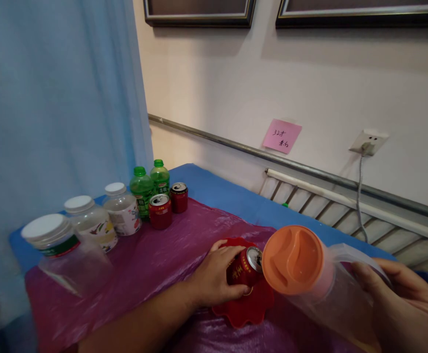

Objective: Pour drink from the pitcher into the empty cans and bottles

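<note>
Right hand (409, 299): nearest the camera; your thumb and fingers wrap the handle of the plastic pitcher (332, 301).
Pitcher handling: it leans right of the can; the clear body looks light and fairly stiff, probably slick, so the handle is your surest hold.
Left hand (223, 274): your thumb and fingers clasp the red drink can (244, 267).
Can handling: tilted over the red scalloped dish (241, 314), top near the orange lid (291, 260); thin metal likely dents, so hold its side wall gently.
Dish contact: you cannot tell whether the can touches it.
</note>
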The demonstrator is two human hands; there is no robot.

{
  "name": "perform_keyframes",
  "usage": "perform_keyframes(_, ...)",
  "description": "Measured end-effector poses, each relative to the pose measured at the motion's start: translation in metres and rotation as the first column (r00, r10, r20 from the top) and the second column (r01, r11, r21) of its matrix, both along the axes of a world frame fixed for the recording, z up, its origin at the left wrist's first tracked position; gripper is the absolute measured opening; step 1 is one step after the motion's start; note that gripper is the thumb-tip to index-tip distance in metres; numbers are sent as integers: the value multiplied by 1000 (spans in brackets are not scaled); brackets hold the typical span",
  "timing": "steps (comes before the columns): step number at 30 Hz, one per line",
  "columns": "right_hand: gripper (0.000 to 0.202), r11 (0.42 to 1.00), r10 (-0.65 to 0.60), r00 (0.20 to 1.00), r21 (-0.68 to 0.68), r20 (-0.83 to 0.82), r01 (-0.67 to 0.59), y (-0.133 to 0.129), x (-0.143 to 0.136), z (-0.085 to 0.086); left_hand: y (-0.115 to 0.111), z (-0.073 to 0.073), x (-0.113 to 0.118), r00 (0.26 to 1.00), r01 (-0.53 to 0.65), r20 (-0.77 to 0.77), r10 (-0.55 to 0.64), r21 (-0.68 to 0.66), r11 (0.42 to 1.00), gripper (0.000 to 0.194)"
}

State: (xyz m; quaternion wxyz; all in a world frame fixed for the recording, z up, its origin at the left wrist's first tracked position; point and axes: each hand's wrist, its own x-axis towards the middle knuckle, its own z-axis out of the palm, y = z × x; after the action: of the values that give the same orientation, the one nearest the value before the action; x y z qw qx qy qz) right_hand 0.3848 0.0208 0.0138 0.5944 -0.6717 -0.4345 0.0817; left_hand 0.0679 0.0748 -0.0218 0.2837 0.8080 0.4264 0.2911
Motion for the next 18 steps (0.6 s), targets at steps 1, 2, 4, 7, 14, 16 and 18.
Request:
perform_keyframes(1,45,999,-33,999,-36,-14,32,0,-2,2,0,0,0,1000,3,3,-3,0,1000,77)
perform_keyframes(2,47,996,-63,998,-68,-27,61,-1,-3,3,0,0,0,1000,4,4,-4,0,1000,76)
perform_keyframes(4,50,994,-75,996,-88,-54,70,0,-6,3,1,-1,-1,1000,6,4,-6,2,1000,75)
perform_keyframes(7,54,999,-16,984,-50,-178,7,4,-7,-1,1,-2,-2,1000,1,11,-2,10,1000,75)
perform_keyframes(14,46,984,171,881,128,-441,-127,36,-4,-14,1,-7,-8,993,-78,89,72,60,995,73)
perform_keyframes(16,45,951,290,799,253,-527,-179,49,-2,-21,2,-10,-9,988,-109,118,103,48,993,74)
perform_keyframes(18,41,918,381,692,338,-613,-207,60,0,-30,3,-12,-10,975,-128,182,125,6,992,75)
